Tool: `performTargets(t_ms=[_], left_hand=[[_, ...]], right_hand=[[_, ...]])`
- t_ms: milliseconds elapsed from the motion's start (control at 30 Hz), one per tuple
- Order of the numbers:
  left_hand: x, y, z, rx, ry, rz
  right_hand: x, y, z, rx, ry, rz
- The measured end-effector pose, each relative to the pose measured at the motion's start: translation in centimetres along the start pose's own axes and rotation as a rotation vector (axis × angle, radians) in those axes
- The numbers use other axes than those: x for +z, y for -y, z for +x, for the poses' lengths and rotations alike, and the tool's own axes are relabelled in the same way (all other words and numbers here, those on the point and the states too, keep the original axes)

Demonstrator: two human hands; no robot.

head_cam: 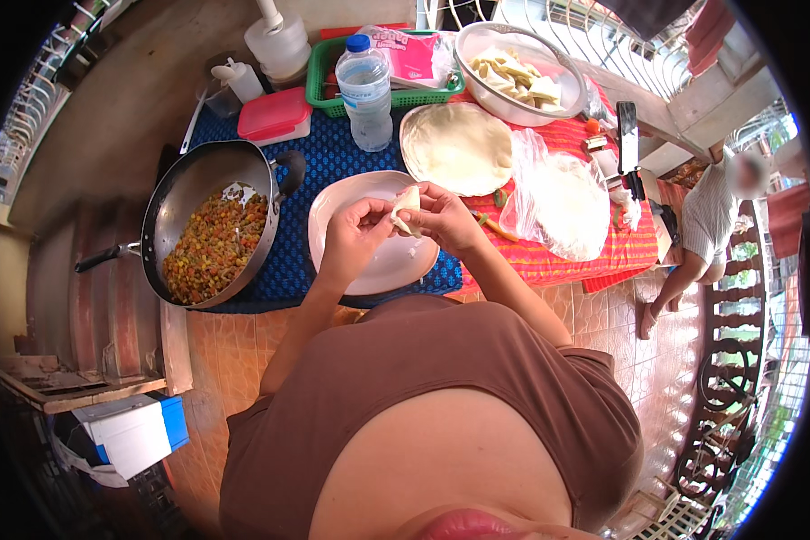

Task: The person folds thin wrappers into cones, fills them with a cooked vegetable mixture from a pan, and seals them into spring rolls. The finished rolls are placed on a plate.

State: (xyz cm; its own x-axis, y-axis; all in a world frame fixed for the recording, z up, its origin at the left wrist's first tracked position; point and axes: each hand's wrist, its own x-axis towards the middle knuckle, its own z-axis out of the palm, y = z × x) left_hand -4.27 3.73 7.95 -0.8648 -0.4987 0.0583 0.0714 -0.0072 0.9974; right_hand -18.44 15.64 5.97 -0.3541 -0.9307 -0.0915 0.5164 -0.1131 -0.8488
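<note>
Above a pale oval plate (371,273), a small folded piece of pale wrapper (408,208) is pinched between my two hands. The fingertips of my left hand (356,236) grip its left edge. My right hand (451,219) has thumb and fingers on its other side. What is inside the fold is hidden. To the left, a wok (209,165) holds a diced vegetable mixture (219,246) with a spoon lying in it. Round, flat wrapper sheets (457,145) lie on a plate beyond my right hand. Several folded wrapper pieces (513,77) sit in a clear plastic bowl (476,37).
A water bottle (364,101) stands before a green basket (320,71). Left of it is a red-lidded container (275,113). To the right lie plastic-wrapped white sheets (570,209), an orange-handled knife (499,226) and a propped phone (626,138). Another person (702,209) sits at far right.
</note>
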Motion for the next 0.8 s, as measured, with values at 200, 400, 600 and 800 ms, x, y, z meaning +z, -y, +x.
performTargets(t_ms=[200,400,600,800], left_hand=[[2.0,-1.0,-0.3,0.093,-0.128,0.261],[2.1,-0.8,0.1,0.104,-0.198,0.392],[1.9,-0.4,-0.1,0.19,-0.322,0.466],[0.7,-0.1,0.6,0.313,-0.32,0.67]], right_hand=[[-1.7,-0.9,1.2,-0.02,-0.016,-0.001],[0.0,-2.1,2.5,-0.2,-0.095,-0.261],[0.3,-2.4,3.4,-0.147,-0.088,-0.065],[2.1,-0.7,3.1,-0.087,-0.042,0.185]])
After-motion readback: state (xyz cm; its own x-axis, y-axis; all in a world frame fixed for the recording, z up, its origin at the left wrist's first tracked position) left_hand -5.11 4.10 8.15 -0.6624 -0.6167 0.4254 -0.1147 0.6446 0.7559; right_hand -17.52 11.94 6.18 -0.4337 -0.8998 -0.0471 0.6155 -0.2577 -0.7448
